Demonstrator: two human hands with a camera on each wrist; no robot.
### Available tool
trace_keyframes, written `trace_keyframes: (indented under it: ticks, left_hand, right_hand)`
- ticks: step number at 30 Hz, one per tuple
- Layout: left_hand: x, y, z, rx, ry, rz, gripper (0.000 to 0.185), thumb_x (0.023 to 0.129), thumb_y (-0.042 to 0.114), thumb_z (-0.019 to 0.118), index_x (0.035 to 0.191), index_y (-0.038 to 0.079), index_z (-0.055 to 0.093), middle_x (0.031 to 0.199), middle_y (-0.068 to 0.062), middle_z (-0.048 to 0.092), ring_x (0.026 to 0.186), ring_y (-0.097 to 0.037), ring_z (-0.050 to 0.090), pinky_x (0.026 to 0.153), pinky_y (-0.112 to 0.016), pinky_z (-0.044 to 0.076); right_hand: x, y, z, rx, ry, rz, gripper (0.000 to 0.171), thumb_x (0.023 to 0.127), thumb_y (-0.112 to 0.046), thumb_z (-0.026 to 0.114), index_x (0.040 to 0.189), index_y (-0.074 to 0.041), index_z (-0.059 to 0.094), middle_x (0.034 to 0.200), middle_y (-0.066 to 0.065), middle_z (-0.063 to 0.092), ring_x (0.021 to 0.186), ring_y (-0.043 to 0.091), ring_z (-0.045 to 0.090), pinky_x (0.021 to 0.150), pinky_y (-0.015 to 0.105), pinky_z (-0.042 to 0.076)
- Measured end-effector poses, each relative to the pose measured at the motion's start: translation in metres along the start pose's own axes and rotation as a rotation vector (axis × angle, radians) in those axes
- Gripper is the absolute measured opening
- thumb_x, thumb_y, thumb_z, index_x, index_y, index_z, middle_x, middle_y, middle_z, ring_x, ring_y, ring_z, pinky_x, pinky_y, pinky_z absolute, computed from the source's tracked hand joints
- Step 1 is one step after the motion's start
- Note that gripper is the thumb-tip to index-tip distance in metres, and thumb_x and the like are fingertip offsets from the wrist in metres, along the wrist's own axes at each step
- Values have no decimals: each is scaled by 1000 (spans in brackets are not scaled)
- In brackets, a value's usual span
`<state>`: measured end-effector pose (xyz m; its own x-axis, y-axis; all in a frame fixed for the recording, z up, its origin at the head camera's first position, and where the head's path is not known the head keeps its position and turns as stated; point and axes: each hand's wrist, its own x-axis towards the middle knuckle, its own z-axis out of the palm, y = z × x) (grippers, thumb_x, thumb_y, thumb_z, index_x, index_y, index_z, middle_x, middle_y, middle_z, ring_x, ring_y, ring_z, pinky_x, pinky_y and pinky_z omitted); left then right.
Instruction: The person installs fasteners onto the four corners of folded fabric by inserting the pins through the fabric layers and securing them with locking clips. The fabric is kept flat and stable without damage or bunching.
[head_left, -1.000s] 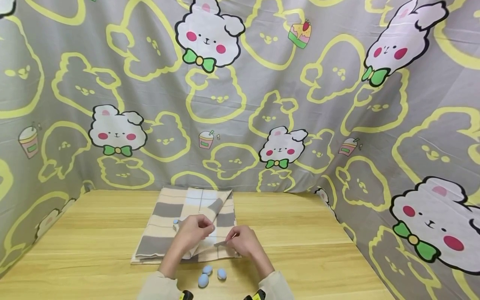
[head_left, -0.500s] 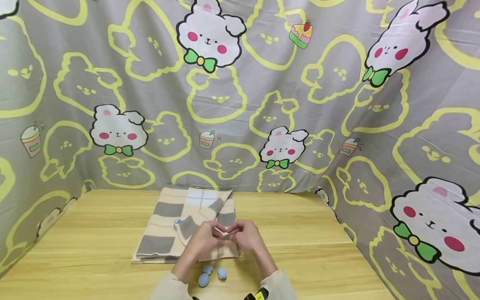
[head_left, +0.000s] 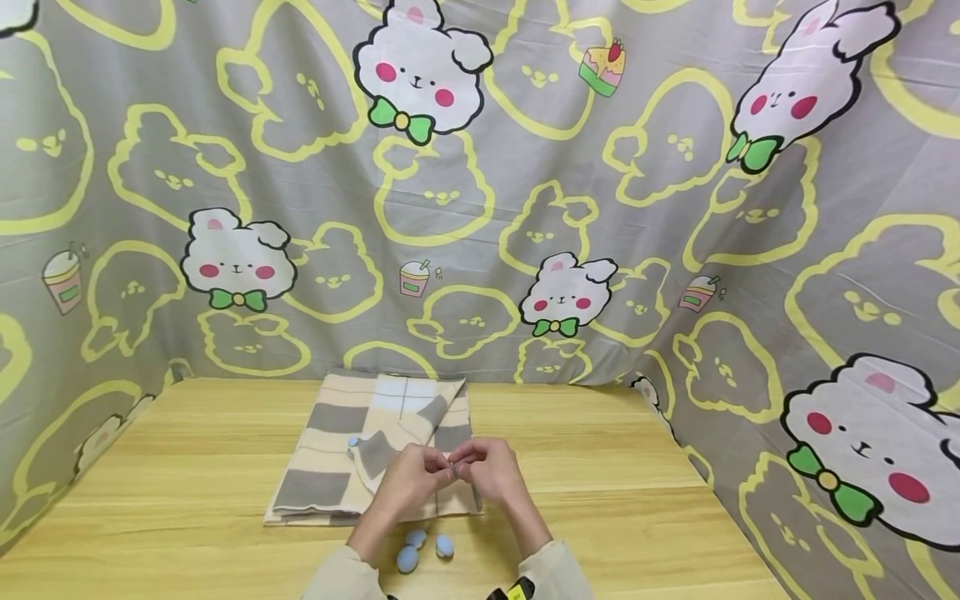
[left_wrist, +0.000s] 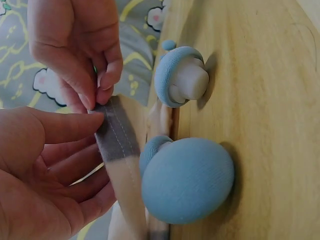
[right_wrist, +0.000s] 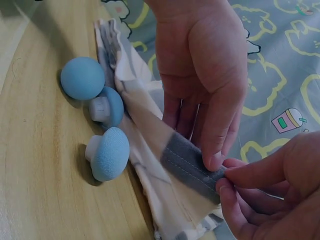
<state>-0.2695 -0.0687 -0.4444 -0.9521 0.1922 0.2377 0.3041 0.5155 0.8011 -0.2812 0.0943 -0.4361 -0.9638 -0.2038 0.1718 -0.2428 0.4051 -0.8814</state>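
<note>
A folded plaid blanket (head_left: 322, 450) in beige, grey and white lies on the table. In the head view, my left hand (head_left: 408, 483) and right hand (head_left: 495, 475) meet over its near right part. Between them, a grey stitched blanket corner (right_wrist: 192, 167) is pinched, left thumb and fingers against right thumb and fingers. Three blue mushroom-shaped pieces with pale stems sit on the wood nearer the person: one blue cap (left_wrist: 187, 180), another piece (right_wrist: 106, 107) touching it, and a third piece (right_wrist: 111, 155) to the right. Another small blue piece (head_left: 353, 443) is at the blanket's turned-back left corner.
The wooden table (head_left: 585, 500) extends on both sides of the blanket. A grey curtain (head_left: 465, 208) with cartoon rabbits and yellow outlines hangs behind and at the sides. Dark devices (head_left: 513, 592) with yellow labels are at the wrists.
My left hand has moved right and toward the person, uncovering the turned-back corner. My right hand has come slightly forward, so both hands' fingertips now meet at the blanket's corner.
</note>
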Motion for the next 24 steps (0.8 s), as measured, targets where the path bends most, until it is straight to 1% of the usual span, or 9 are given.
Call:
trace_keyframes:
  ticks: [4,7,9,11,14,18,21,24]
  left_hand:
    - [-1,-2,-1,-2,-8,-4,5,85,12,77,82,8,78,77,-2,76,70,-8,61,63,-26,49]
    - [-1,-3,-3,-12,-9,-17,5,86,11,76,83,7,77,78,-3,75,70,-9,63,63,-28,51]
    - [-1,-3,-5,-21,2,-30,4,86,9,75,83,6,77,79,-4,75,69,-10,64,62,-29,52]
    - [0,-4,-7,-24,28,-42,3,85,6,74,84,4,76,79,-6,75,68,-11,65,62,-29,52]
    - [0,-4,-10,-45,63,-68,1,84,2,74,85,1,75,78,-8,74,69,-13,66,62,-29,53]
    - [0,-3,-13,-78,76,-127,4,85,0,73,89,0,73,79,-9,74,69,-15,67,61,-29,52]
    - [0,-4,-15,-81,79,-171,6,86,-1,71,91,0,73,80,-9,74,66,-16,66,57,-28,50]
    - [1,-5,-17,-77,85,-198,9,86,-1,70,95,1,72,79,-8,73,61,-17,65,53,-27,48]
  right_hand:
    - [0,1,0,6,2,1,16,80,9,69,90,-1,77,82,11,75,72,12,65,65,28,52]
    - [1,1,-1,25,30,16,13,82,6,71,92,0,77,84,11,76,72,11,66,65,27,53]
    - [2,1,-2,48,68,23,12,83,4,71,94,1,76,84,12,75,71,12,66,64,27,53]
    - [3,1,-4,62,108,36,14,83,3,69,96,2,75,82,12,75,69,13,66,63,26,52]
    - [5,1,-7,58,153,53,16,83,1,68,97,3,75,78,10,73,67,15,66,60,26,51]
    - [6,4,-16,-25,168,70,12,85,-3,67,94,2,74,72,7,70,64,17,66,57,27,50]
    - [5,7,-24,-121,144,85,9,88,-5,66,91,0,73,71,7,69,62,17,64,54,28,48]
    - [3,11,-32,-218,125,103,9,90,-8,66,89,-1,71,70,6,68,57,14,60,50,29,45]
